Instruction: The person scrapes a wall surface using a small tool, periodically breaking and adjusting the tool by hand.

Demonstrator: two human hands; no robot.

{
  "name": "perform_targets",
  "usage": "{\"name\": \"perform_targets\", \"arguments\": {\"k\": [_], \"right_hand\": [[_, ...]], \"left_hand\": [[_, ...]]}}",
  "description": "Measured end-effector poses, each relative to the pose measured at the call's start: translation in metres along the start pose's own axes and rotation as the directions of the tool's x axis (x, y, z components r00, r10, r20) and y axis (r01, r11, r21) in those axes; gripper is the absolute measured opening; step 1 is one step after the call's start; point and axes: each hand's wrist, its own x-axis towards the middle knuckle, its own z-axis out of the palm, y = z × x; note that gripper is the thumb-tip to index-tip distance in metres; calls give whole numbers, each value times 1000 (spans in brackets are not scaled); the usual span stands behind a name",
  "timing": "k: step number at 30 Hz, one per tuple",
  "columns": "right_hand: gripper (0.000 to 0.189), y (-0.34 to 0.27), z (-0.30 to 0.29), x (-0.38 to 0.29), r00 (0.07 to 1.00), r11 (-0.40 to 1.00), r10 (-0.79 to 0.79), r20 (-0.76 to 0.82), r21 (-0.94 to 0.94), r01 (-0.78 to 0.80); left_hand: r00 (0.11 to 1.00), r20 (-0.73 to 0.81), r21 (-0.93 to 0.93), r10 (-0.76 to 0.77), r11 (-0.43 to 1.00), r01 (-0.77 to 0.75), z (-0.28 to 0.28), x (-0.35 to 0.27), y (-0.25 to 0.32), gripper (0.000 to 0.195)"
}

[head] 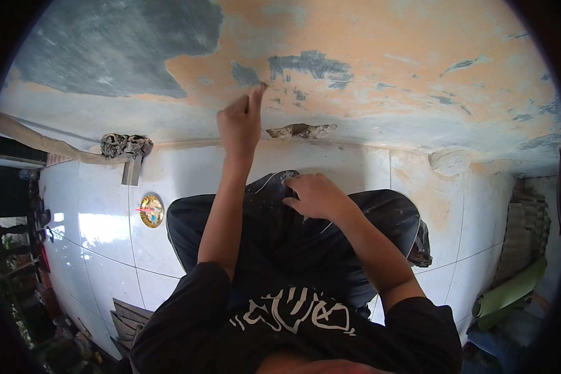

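Note:
My left hand (240,117) is raised to the patchy wall (369,28), its fingers folded and one fingertip at the peeled paint beside a small grey patch (245,74). Whether something small is pinched in it cannot be made out. My right hand (315,194) rests low over the dark trousers (280,238) on my crossed legs, palm down, with thumb and finger apart; whether it holds anything under the palm is hidden. Between the hands and the wall's foot is a broken hole (301,131) with crumbled edges.
White floor tiles (159,252) surround my legs. On the left are a round gold-rimmed dish (151,211), a crumpled grey lump (126,145) on a metal piece (131,172), and folded cardboard (128,320). To the right stand corrugated sheets (523,233) and a green roll (512,290).

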Motion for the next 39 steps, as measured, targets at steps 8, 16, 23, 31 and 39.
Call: {"name": "perform_targets", "arguments": {"k": [8, 16, 23, 31, 39], "right_hand": [[48, -10, -4, 3, 997, 1000, 18, 70, -16, -17], [43, 1, 11, 4, 998, 999, -39, -53, 6, 39], [42, -2, 8, 3, 1000, 999, -4, -18, 42, 5], [44, -1, 5, 0, 1000, 1000, -11, -22, 23, 11], [45, -3, -1, 0, 999, 999, 41, 16, 1, -41]], "left_hand": [[999, 22, 95, 37, 995, -39, -4, -8, -18, 55], [999, 28, 92, -22, 996, 19, -2, -2, -6, 52], [998, 60, 171, -4, 985, -6, -11, 0, -2, 52], [994, -83, 47, 74, 996, -71, -11, 17, 19, 52], [991, -108, 84, 80, 994, -71, -10, 13, 12, 52]]}}
